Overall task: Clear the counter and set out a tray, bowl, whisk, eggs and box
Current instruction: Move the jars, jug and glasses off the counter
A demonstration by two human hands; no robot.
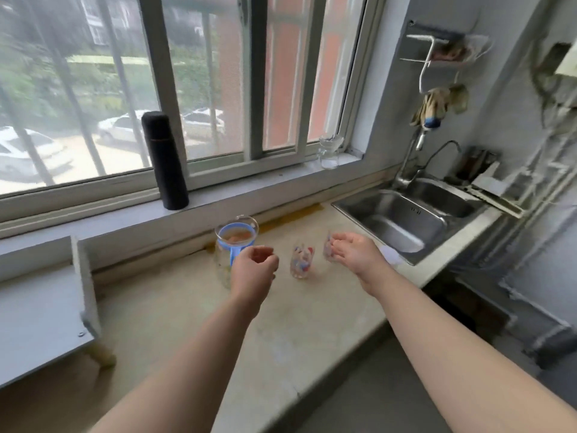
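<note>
A beige counter (281, 326) runs under the window. On it stand a glass pitcher (223, 267) with a blue lid and handle and two small patterned glasses. My left hand (254, 270) hovers in front of the pitcher's handle with its fingers loosely curved, gripping nothing that I can see. One glass (301, 260) stands free between my hands. My right hand (356, 251) reaches the other glass (327, 251) with relaxed fingers, the fingertips at its side and partly hiding it. No tray, bowl, whisk, eggs or box is in view.
A steel sink (402, 220) with a faucet (409, 160) lies at the right end of the counter. A tall black flask (165, 160) and a small clear jar (329, 153) stand on the window sill. A grey boxy shelf (40, 307) occupies the counter's left end.
</note>
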